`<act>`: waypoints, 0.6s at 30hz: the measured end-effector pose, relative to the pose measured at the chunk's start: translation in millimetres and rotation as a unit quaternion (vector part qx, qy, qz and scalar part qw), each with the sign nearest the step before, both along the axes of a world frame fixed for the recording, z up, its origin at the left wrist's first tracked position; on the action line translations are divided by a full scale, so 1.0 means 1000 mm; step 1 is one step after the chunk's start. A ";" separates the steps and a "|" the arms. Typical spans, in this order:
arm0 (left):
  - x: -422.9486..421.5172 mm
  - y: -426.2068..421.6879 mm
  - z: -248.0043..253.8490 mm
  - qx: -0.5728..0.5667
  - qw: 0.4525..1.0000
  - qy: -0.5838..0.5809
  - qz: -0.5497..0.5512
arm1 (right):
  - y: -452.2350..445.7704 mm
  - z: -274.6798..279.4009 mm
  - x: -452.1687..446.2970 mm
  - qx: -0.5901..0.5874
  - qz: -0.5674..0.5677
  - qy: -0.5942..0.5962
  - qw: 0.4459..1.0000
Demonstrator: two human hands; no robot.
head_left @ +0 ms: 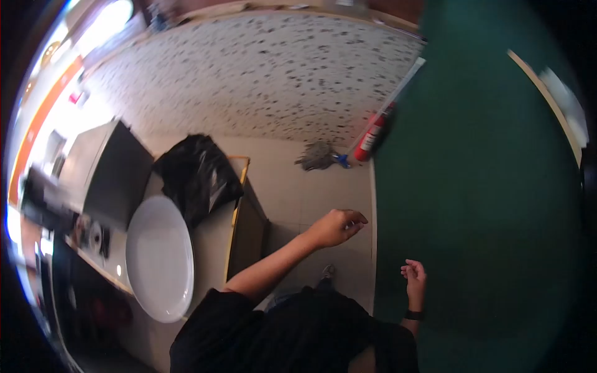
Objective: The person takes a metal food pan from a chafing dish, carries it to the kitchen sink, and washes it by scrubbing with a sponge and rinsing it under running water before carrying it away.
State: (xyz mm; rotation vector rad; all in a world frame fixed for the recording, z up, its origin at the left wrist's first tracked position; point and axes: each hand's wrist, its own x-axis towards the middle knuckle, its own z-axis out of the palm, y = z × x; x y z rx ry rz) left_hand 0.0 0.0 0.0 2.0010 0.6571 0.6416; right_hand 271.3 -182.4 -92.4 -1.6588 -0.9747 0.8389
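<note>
My left hand [339, 229] reaches across in front of my body, above the tiled floor. Its fingers are loosely bent and apart, with nothing visible in them. My right hand [415, 277] hangs in front of the dark green surface at the right, a black band around the wrist. Its fingers are half curled but apart, and it too appears to hold nothing. Neither hand touches any object. A large white oval plate [160, 260] lies on the counter to my left, beside a black plastic bag [200, 177].
A grey box-shaped appliance [112, 171] stands behind the plate. The counter has a yellow-edged side [232, 230]. A mop [318, 155] and a red fire extinguisher [371, 138] lean in the corner by the speckled wall [249, 81]. The green surface [472, 186] borders my right.
</note>
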 end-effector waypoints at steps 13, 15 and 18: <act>-0.091 0.106 -0.019 -0.070 0.872 -0.047 0.482 | 0.399 0.022 -0.119 -0.041 0.542 -0.001 0.839; -0.105 0.120 -0.034 -0.100 0.840 -0.079 0.528 | 0.442 0.028 -0.158 -0.016 0.606 -0.019 0.795; -0.121 0.170 -0.040 -0.143 0.805 -0.110 0.566 | 0.519 0.034 -0.206 0.012 0.655 -0.032 0.755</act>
